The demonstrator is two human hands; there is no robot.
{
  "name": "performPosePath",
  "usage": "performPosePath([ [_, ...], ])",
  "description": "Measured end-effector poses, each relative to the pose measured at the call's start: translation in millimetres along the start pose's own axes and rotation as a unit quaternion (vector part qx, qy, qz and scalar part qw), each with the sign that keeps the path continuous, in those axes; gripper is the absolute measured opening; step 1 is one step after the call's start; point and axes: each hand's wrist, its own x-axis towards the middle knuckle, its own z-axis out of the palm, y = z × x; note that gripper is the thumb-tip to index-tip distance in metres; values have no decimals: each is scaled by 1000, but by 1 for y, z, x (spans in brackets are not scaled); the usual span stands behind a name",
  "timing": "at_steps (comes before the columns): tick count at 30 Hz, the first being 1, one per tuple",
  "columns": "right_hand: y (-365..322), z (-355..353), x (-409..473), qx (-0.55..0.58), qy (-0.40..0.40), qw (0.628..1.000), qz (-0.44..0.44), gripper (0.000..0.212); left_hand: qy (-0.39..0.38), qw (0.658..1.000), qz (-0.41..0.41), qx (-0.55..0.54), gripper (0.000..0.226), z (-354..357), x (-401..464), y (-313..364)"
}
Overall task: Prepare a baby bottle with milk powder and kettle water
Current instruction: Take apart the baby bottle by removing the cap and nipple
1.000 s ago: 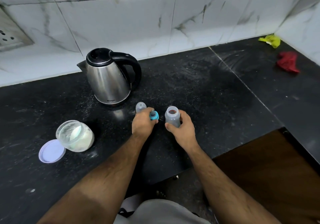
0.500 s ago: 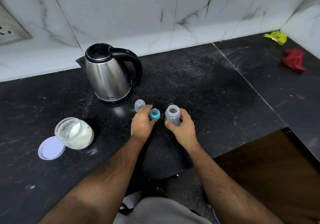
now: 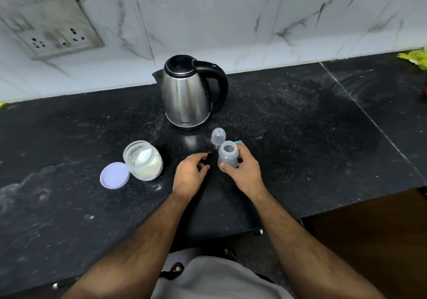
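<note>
My right hand (image 3: 243, 171) grips the open, translucent grey baby bottle (image 3: 228, 154) upright on the black counter (image 3: 300, 137). Just behind it peeks the teal teat ring (image 3: 239, 142), mostly hidden. The clear bottle cap (image 3: 218, 136) stands beside it, in front of the steel kettle (image 3: 187, 95) with its black lid and handle. My left hand (image 3: 190, 175) hovers empty left of the bottle, fingers loosely curled. Further left stands an open glass jar of milk powder (image 3: 143, 163) with a scoop inside, its lilac lid (image 3: 114, 175) lying next to it.
A marble-tiled wall with a socket plate (image 3: 49, 24) rises behind the counter. A yellow cloth (image 3: 416, 57) lies at the far right edge. The counter's front edge steps back at the right above a brown floor (image 3: 369, 241).
My left hand has let go of the teal teat ring and drawn back leftward. My right hand has shifted the bottle slightly left, in front of the ring. The view has swung left.
</note>
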Motion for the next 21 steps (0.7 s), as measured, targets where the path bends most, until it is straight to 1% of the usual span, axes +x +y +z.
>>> performPosePath([
  [3,-8,15,4,14,-42,999,-7,45,-15,1000,-10,-15,44,-13,-3,-10],
  [10,-13,38,15,13,-61,998,-3,50,-38,997,-24,-60,55,-26,-3,-20],
  [13,-16,43,16,14,-78,997,-4,54,-42,997,-22,-64,54,-29,-3,-24],
  [21,-15,46,16,2,-102,995,9,54,-45,997,-13,-64,51,-31,-7,-26],
])
